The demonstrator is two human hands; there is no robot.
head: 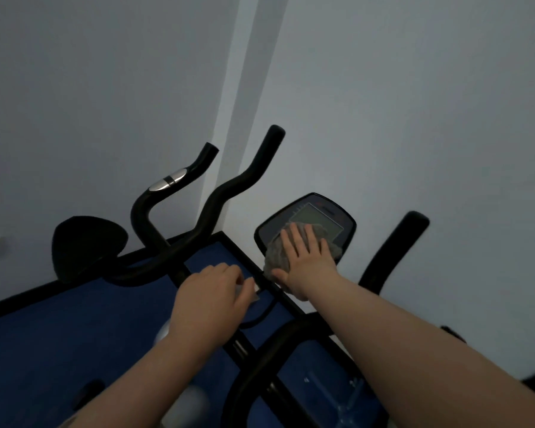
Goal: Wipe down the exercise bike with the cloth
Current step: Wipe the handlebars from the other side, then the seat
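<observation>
A dim room with pale walls meets in a corner at the far middle, and a dark blue floor edged by a black skirting strip runs beneath everything. The exercise bike stands in the near middle, its black frame rising toward the camera. A second bike's curved black handlebars, with a silver sensor plate on the left bar, and its black saddle sit to the far left. Another black handlebar end sticks up on the right.

The bike's console, a rounded black panel with a grey screen, is tilted up at the far right of centre. The right hand reaches forward from a bare forearm, palm down, fingers straight and spread, pressing flat on the grey cloth. The cloth is bunched under the palm and fingers, covering the near lower part of the console and part of the screen; crumpled edges show beyond the fingertips and to the left of the thumb. The hand is not clenched round it, only laid flat on top.

The left hand hovers lower and to the left, over the bike's stem, its fingers curled round a small pale object, blurred and too small to identify.
</observation>
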